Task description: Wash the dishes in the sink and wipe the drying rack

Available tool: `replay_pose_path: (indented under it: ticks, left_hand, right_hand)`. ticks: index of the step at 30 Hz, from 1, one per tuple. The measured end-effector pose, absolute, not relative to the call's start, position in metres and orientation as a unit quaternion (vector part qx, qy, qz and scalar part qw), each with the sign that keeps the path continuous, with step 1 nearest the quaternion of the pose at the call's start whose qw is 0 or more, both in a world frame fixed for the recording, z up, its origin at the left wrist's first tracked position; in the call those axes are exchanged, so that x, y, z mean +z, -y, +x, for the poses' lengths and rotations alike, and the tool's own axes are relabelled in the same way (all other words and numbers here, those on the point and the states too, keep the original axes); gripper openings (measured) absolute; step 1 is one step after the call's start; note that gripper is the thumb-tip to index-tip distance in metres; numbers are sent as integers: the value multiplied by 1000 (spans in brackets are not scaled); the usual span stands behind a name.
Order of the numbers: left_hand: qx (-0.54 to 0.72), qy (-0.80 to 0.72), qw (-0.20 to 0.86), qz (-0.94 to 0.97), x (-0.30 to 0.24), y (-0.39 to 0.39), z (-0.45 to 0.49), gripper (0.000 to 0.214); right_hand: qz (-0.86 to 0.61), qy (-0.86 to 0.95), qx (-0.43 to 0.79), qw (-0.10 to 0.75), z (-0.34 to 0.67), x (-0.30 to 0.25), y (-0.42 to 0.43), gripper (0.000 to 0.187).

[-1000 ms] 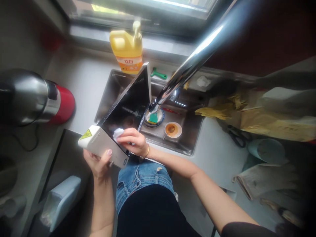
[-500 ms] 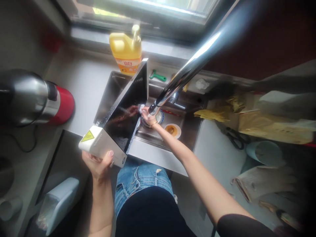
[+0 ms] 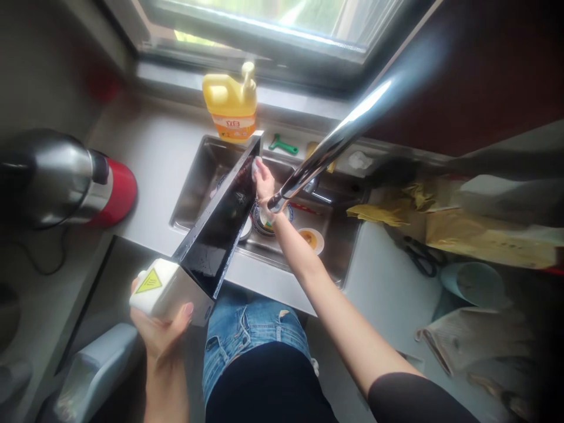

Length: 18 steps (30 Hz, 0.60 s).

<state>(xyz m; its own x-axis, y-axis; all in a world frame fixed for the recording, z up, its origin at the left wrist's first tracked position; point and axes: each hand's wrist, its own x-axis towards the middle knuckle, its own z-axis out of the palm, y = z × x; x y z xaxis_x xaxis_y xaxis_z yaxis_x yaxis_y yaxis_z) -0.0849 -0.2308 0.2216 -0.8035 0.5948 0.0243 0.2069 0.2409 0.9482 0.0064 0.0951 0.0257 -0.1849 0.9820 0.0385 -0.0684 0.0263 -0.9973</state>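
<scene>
A glossy black panel with a white end block slants across the sink; the block carries a yellow triangular warning label. My left hand grips this block from below, thumb on its near side. Against the upper part of the black panel, my right hand is closed on a small whitish pad, whose kind I cannot make out. Below my right wrist, patterned bowls sit in the steel sink, beside a small white dish with something brownish-yellow on it.
A chrome faucet pipe reaches over my right wrist. Behind the sink stand a yellow soap jug and a green peeler. A red and steel appliance is at left. Scissors and a cup lie right.
My right hand has slid with the pad up the panel toward its far end. My left hand and the white block have shifted down and left in view.
</scene>
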Motion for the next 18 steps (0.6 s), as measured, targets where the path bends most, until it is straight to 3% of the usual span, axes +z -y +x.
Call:
replay_pose_path:
  ticks: [5,11,18]
  left_hand:
    - [556,-780,149,244,222,245,-92,81]
    - [575,-771,141,234,227,241,-92,76]
    - [588,-757,160,237,234,238,-102,70]
  right_hand:
    - [-443,516,534,502,-22,50,-97,45]
    - [-357,525,559,534,-32,88,-18,43]
    - [-243,604,521,552,1,183,31,36]
